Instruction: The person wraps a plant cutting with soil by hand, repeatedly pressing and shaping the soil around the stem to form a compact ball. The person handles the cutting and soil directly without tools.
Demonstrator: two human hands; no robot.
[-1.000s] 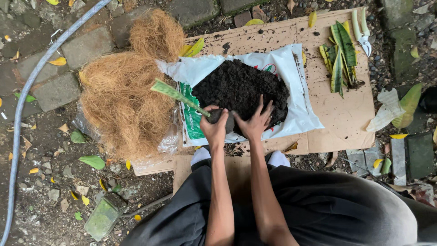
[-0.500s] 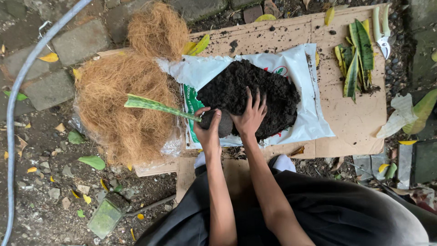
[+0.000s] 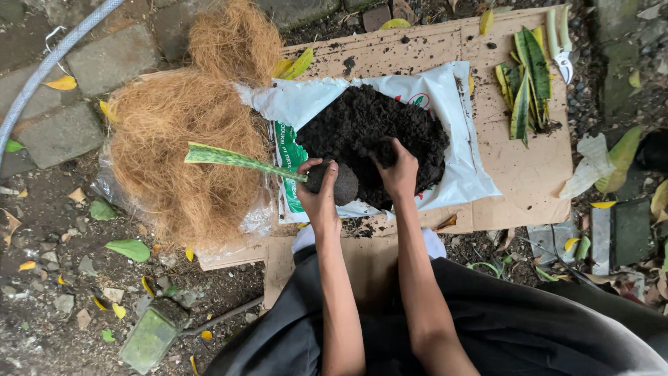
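Note:
My left hand (image 3: 319, 193) grips a dark ball of soil (image 3: 342, 184) from which a long striped green leaf (image 3: 240, 160) sticks out to the left. My right hand (image 3: 398, 170) is curled into the near edge of a heap of black soil (image 3: 379, 136), fingers dug in. The heap lies on a white plastic bag (image 3: 452, 104) spread over a sheet of brown cardboard (image 3: 515, 174).
A big mound of tan coconut fibre (image 3: 184, 150) sits left of the bag. Cut striped leaves (image 3: 525, 87) and white-handled shears (image 3: 560, 56) lie at the cardboard's far right. A grey hose (image 3: 49, 66) crosses the paving at top left. A small mossy container (image 3: 149, 338) lies at lower left.
My right hand has gone from spread flat on the soil to curled and dug into it. The leaf in my left hand has swung down toward level.

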